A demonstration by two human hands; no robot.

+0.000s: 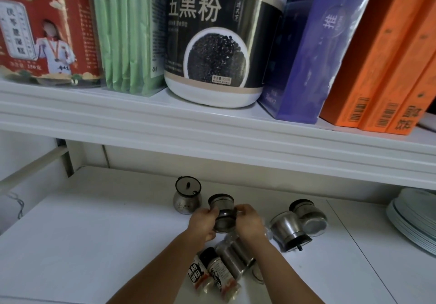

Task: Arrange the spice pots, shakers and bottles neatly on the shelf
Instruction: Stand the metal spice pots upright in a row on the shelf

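Head view: my left hand (203, 223) and right hand (247, 223) grip one steel spice pot (221, 211) between them at frame centre, fingers curled on its sides. Cannot tell if its base touches the white desk (94, 233). An upright pot (186, 197) stands just behind it, upper left. Two tipped pots (289, 231) lie touching at right. Labelled bottles (212, 273) lie under my wrists. Open desk fills the left half. Stacked plates (412, 221) sit at the right edge. The shelf lip (212, 134) overhangs.

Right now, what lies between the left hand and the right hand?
A steel spice pot, seen in the head view; the left hand and the right hand grip its two sides.
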